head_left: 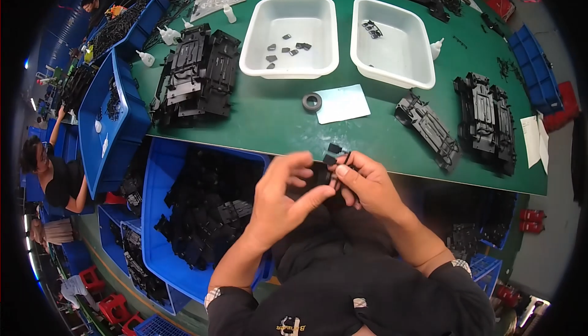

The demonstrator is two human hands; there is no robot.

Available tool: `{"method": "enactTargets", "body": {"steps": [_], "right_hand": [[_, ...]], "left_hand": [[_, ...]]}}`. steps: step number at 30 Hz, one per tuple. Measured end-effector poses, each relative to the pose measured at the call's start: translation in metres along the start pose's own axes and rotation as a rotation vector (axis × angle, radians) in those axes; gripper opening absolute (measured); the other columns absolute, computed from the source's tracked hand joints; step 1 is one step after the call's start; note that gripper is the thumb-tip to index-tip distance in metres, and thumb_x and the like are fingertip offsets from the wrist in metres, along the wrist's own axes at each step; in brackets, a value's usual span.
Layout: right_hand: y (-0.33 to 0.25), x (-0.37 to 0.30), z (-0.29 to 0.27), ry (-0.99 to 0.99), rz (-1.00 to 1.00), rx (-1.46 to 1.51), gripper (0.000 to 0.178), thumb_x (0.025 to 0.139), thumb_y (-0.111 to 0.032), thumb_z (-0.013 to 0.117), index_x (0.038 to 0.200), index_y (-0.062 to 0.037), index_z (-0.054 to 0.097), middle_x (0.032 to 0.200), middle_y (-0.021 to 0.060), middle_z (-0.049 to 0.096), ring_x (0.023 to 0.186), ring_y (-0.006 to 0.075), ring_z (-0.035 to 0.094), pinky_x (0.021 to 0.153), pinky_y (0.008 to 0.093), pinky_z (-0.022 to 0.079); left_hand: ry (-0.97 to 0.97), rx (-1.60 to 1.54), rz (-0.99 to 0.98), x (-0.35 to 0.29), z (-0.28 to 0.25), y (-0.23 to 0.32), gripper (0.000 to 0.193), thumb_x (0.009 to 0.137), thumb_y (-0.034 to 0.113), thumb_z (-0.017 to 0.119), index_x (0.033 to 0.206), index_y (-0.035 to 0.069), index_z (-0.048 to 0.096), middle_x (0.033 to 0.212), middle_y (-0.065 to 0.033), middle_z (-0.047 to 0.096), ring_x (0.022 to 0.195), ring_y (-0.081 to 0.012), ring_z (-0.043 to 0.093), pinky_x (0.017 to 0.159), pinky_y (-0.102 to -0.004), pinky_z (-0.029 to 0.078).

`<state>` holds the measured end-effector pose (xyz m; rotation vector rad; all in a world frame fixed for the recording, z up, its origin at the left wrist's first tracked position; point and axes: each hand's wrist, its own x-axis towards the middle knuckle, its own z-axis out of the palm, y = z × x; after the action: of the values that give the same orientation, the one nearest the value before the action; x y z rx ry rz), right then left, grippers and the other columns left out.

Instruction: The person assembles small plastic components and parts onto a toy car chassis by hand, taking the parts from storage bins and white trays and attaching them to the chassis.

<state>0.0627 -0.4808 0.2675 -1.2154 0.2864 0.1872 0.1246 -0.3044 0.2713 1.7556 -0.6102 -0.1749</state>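
Green table [263,129]: 2 white tubs [288,73], black frames [199,70].

I hold a small black part [330,158] in the fingers of my right hand [362,180], near the front edge of the bench [275,134]. Two flat, squarish faces show at its upper end, one just beyond the other, both tilted, with a thin dark strip beside them. My fingers hide some of its lower end.

Shirt [392,299]: black, as far as I can tell from here
Sleeves [234,309]: short, light checked cuffs [212,296] tho
Front: yellow lettering [291,327], small checked patch [359,303]
Trousers [312,232]: just dark
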Motion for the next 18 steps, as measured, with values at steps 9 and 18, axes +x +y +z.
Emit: {"method": "enactTargets", "body": {"steps": [9, 18], "right_hand": [[-0.018, -0.028, 0.003, -0.308, 0.311, -0.259, 0.012, 0.089, -0.018, 0.058, 0.091, -0.0063, 0.057, 0.072, -0.001, 0.058, 0.059, 0.0039, 0.048, 0.051, 0.0196, 0.038], [0.004, -0.05, 0.002, -0.553, 0.135, 0.031, 0.022, 0.092, -0.016, 0.053, 0.082, 0.0016, 0.06, 0.062, 0.0028, 0.054, 0.054, 0.0108, 0.051, 0.052, 0.024, 0.042]], "left_hand": [[-0.528, 0.105, -0.027, 0.001, -0.004, -0.003, 0.025, 0.088, 0.021, 0.063, 0.075, 0.0, 0.062, 0.067, -0.0136, 0.063, 0.062, -0.025, 0.064, 0.057, -0.0321, 0.049], [-0.726, -0.578, -0.395, -0.026, -0.006, 0.026, 0.051, 0.097, 0.045, 0.043, 0.066, 0.006, 0.052, 0.057, 0.0019, 0.049, 0.052, -0.0059, 0.045, 0.045, -0.0233, 0.035]]}}
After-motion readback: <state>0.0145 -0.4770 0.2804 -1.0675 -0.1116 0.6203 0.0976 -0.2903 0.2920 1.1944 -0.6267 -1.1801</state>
